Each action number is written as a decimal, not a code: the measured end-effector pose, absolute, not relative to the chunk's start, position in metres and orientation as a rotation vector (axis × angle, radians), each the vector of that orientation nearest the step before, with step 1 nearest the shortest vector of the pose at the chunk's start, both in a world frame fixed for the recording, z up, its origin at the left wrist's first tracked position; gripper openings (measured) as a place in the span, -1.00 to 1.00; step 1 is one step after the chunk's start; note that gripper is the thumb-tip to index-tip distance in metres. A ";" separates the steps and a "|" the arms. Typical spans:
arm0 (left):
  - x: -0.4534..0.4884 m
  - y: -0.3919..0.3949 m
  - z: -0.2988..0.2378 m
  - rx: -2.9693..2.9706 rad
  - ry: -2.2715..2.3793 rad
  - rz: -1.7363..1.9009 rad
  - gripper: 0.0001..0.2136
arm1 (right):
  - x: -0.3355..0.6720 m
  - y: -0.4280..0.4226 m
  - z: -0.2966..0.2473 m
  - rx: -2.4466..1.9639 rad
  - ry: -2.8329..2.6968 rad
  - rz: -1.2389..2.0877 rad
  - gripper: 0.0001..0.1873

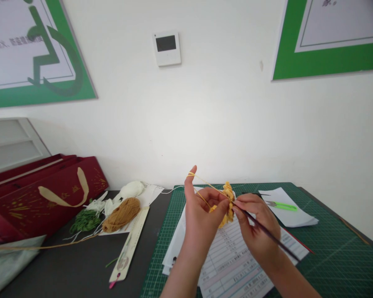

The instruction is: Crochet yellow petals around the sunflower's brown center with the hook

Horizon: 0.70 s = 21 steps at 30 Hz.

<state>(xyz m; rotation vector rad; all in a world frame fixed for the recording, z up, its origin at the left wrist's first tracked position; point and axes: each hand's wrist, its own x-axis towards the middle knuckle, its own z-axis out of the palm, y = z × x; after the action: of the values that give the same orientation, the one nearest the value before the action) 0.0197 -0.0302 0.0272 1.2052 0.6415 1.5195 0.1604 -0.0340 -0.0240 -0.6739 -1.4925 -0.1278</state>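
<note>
head view, looking down onto a work surface. the yellow crocheted piece (226,205) sits at centre, held up above a green cutting mat (338,258), pinched narrowly between the thumb and fingers of the left hand (202,213). the left index finger (190,177) stands raised, with a yellow yarn strand (207,183) looped around it and running down to the piece. the right hand (255,228) closes narrowly on one dark crochet hook (267,231), its tip hidden at the piece. the piece should handle as light, soft and yielding, best held at its worked edge; the hook should feel thin, stiff and light.

counts: two hands, one piece, one hook. lower left of centre lie one ochre yarn ball (121,215), one white yarn bundle (131,189) and one green leaf-shaped cluster (85,221). right of the hands, one pair of green-handled snips (281,205) rests on white paper (287,211). printed forms (233,265) lie beneath the hands. one red gift bag (46,194) stands at left.
</note>
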 end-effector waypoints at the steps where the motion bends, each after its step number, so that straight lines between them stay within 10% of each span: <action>1: 0.019 -0.029 0.026 1.278 0.676 1.543 -0.01 | 0.162 -0.034 -0.026 -0.689 -1.475 -0.110 -0.71; 10: 0.012 -0.022 0.024 1.200 0.540 1.451 0.00 | 0.160 -0.038 -0.016 -0.696 -1.225 0.298 -0.92; 21: 0.011 -0.022 0.027 1.136 0.539 1.367 -0.24 | 0.146 -0.030 -0.010 -0.576 -0.939 1.003 -0.71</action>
<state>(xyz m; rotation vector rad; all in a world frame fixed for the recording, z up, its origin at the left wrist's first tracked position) 0.0109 -0.0223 0.0271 1.1365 0.5385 1.3672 0.1458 -0.0296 -0.0102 -0.5758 -0.9395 1.0031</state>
